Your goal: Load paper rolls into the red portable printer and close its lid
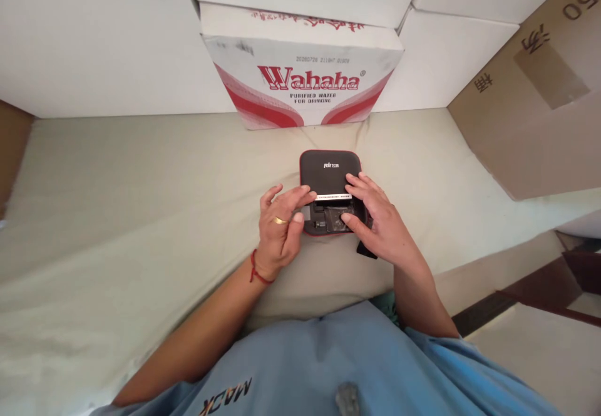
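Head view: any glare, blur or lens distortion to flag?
Head view: soft light, no harsh glare on the black case; wide-angle stretch toward the edges, brown carton slanting; fine print on the white strip too small to read.

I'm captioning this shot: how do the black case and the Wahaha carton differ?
The black case is dark with a red edge; the Wahaha carton is mostly white with red panels. The case is clearly smaller than the carton. The left hand and right hand are at the case; neither touches the carton. Both carry printed lettering.
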Available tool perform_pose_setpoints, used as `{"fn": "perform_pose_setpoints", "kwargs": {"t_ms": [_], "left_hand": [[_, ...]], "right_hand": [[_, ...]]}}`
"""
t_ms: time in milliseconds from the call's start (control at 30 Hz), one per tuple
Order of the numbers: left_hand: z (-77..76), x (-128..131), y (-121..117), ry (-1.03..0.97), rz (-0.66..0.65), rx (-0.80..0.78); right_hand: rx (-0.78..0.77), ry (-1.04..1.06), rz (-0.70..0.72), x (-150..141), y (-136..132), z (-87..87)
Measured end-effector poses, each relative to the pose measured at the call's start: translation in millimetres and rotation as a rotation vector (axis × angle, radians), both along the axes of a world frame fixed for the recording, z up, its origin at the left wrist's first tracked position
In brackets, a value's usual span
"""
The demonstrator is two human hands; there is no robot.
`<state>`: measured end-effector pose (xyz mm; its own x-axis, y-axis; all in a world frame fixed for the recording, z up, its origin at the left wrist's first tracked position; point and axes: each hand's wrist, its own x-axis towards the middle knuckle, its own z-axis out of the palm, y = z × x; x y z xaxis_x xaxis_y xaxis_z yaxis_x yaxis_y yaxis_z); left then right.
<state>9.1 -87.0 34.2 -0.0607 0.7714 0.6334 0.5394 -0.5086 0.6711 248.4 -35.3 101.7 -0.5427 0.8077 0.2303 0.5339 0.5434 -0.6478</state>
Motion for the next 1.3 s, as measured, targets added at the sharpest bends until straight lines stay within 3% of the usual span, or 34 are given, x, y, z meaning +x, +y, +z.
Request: {"fn": "perform_pose_setpoints", "kwargs": {"t_ms": [167,300,400,600,733,867,1033,1133,1300], "left_hand": [[-0.8,-0.4,4.1,-0.064,-0.021,-0.039],[-9.2,2.0,10.0,-0.333,-0.101,-0.122],[-19.3,1.1,16.8,-0.491,-0.074,-0.165],[-36.4,-6.1,23.8,-0.500,-0.118,-0.376],[-42.3,-3.0,24.2,-0.513,-0.163,-0.385],[-48.8,1.2,26.0,-0.551,-0.123,-0.358],[-62.9,1.9,30.1,-0.622,-0.187,-0.324],[-66.7,1.9,31.8,-0.672,-0.256,-0.313],[-65.4,1.8,33.5,-0.706,-0.321,-0.331]], "right_hand": [[0.004,-0.004,-0.005,-0.4,-0.6,-2.3],[0.052,0.022,-0.027,-2.9,-6.9,-4.4],[0.100,0.084,-0.027,-3.9,-15.8,-6.0],[0.188,0.103,0.007,-0.8,-33.6,-8.4],[0.256,0.118,0.034,1.7,-38.6,-9.0],[0.237,0.127,0.046,1.7,-38.5,-6.0],[0.162,0.159,0.010,-1.5,-20.2,13.6],[0.087,-0.012,-0.091,-13.7,6.2,31.4],[0.053,-0.635,-0.065,-57.2,49.0,46.9]]}}
